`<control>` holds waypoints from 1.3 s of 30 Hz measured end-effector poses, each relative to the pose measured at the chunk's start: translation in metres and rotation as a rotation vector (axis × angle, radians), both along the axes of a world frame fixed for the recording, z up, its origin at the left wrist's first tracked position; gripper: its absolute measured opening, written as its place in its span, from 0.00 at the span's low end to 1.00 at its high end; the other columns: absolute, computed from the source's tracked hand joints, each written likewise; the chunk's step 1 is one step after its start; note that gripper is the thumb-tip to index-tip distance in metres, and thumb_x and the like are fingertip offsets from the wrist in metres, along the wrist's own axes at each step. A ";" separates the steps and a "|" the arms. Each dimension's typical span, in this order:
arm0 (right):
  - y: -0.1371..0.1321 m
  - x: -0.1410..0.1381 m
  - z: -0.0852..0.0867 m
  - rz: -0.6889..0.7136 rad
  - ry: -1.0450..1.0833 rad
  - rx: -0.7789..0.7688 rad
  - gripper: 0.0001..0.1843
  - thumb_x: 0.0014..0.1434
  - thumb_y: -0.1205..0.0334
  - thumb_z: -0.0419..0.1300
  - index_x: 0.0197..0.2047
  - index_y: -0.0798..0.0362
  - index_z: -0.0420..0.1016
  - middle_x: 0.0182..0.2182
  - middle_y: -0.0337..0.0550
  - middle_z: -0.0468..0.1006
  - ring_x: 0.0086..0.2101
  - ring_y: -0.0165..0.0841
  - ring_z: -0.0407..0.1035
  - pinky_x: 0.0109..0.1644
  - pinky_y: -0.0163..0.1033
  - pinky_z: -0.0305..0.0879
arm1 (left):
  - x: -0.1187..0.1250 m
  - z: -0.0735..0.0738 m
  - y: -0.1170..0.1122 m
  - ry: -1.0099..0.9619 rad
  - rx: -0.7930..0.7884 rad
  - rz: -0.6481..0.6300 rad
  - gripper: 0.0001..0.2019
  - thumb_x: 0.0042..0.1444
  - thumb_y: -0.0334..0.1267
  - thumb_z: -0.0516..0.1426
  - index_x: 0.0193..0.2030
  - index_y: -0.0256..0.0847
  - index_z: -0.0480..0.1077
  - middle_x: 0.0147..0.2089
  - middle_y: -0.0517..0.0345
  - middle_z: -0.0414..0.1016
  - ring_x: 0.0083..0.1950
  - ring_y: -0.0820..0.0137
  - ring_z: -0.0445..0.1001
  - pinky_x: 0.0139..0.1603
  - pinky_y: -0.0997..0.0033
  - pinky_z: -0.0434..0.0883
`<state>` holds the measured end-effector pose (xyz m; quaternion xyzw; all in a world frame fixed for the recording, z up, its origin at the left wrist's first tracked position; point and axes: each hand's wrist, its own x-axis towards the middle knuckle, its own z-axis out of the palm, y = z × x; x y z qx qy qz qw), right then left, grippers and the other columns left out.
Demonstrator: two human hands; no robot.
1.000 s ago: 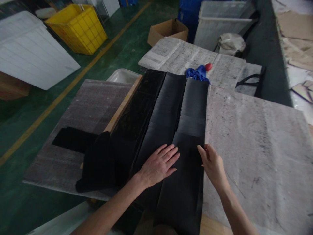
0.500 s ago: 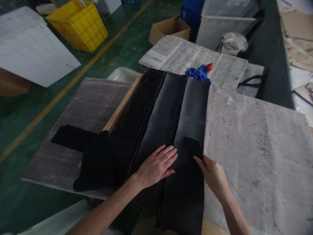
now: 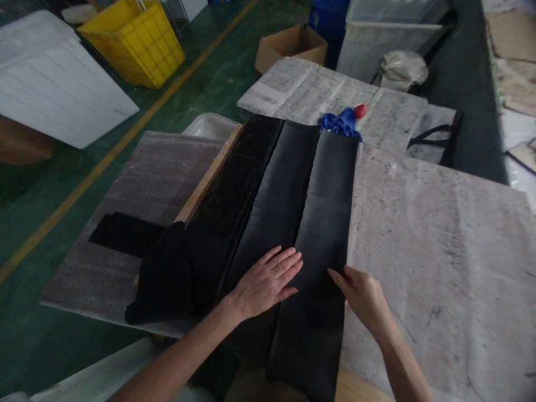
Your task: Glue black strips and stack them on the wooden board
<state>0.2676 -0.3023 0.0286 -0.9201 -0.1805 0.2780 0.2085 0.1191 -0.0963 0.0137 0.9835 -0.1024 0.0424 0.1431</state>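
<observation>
Long black sheet strips lie side by side across the work surface, running away from me. My left hand (image 3: 268, 279) rests flat, fingers stretched, over the seam between the middle strip (image 3: 280, 190) and the right strip (image 3: 330, 190). At the outer edge of the right strip, my right hand (image 3: 362, 293) pinches the black material between thumb and fingers. Further left is a darker, glossy black strip (image 3: 234, 178) beside a wooden bar (image 3: 209, 176). A folded black cloth piece (image 3: 163, 273) drapes over the near end of that bar.
Grey-white boards (image 3: 439, 251) lie right of the strips, with another board (image 3: 129, 184) on the left. Beyond the strips sits a crumpled blue cloth (image 3: 341, 121) beside a red object (image 3: 360, 111). A cardboard box (image 3: 288, 47), yellow basket (image 3: 138, 44) and white bin (image 3: 58, 78) stand farther off.
The near end of the right strip has shifted slightly left. A dark, round-cornered flap by my right fingertips no longer shows. My left hand stays almost in place.
</observation>
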 end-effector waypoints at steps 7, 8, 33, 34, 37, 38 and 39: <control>-0.002 0.003 -0.003 0.011 0.013 0.020 0.28 0.55 0.35 0.51 0.19 0.48 0.50 0.13 0.33 0.56 0.18 0.28 0.53 0.25 0.35 0.44 | 0.000 0.001 0.000 0.005 0.020 -0.001 0.26 0.71 0.48 0.48 0.70 0.35 0.56 0.73 0.53 0.58 0.75 0.63 0.52 0.76 0.54 0.52; -0.001 0.003 -0.003 0.010 0.021 0.017 0.28 0.55 0.36 0.51 0.19 0.48 0.51 0.13 0.33 0.57 0.18 0.28 0.54 0.25 0.35 0.44 | 0.000 0.001 0.000 0.005 0.023 -0.002 0.26 0.71 0.47 0.48 0.70 0.35 0.56 0.73 0.53 0.58 0.75 0.63 0.52 0.76 0.54 0.52; -0.003 0.013 0.000 0.053 0.193 0.017 0.23 0.58 0.43 0.56 0.20 0.49 0.61 0.14 0.35 0.68 0.19 0.29 0.66 0.26 0.33 0.54 | 0.000 0.000 0.000 0.005 0.024 -0.002 0.26 0.71 0.45 0.49 0.70 0.35 0.55 0.74 0.53 0.57 0.76 0.63 0.51 0.76 0.54 0.54; -0.003 0.013 0.000 0.053 0.193 0.020 0.23 0.58 0.43 0.56 0.20 0.49 0.61 0.14 0.35 0.68 0.19 0.29 0.66 0.25 0.33 0.54 | 0.000 0.000 0.000 0.004 0.025 -0.003 0.26 0.71 0.45 0.49 0.70 0.35 0.55 0.74 0.53 0.58 0.76 0.63 0.52 0.76 0.54 0.54; -0.003 0.015 0.001 0.059 0.209 0.038 0.23 0.58 0.42 0.56 0.20 0.49 0.62 0.14 0.35 0.69 0.19 0.30 0.66 0.24 0.33 0.54 | 0.000 0.000 0.000 0.000 0.021 0.000 0.26 0.71 0.45 0.49 0.71 0.35 0.54 0.73 0.52 0.58 0.76 0.63 0.52 0.75 0.54 0.55; -0.003 0.015 0.001 0.059 0.217 0.044 0.23 0.58 0.42 0.56 0.20 0.49 0.62 0.14 0.35 0.69 0.19 0.30 0.66 0.24 0.33 0.54 | 0.000 0.000 0.000 -0.001 0.018 0.002 0.26 0.71 0.45 0.49 0.71 0.35 0.54 0.73 0.51 0.58 0.76 0.63 0.52 0.75 0.54 0.55; -0.003 0.016 0.001 0.059 0.226 0.050 0.23 0.57 0.43 0.57 0.20 0.49 0.62 0.14 0.35 0.69 0.19 0.30 0.66 0.24 0.33 0.54 | 0.000 0.000 0.000 0.000 0.016 0.003 0.26 0.71 0.45 0.49 0.71 0.35 0.54 0.73 0.51 0.58 0.76 0.63 0.52 0.75 0.54 0.55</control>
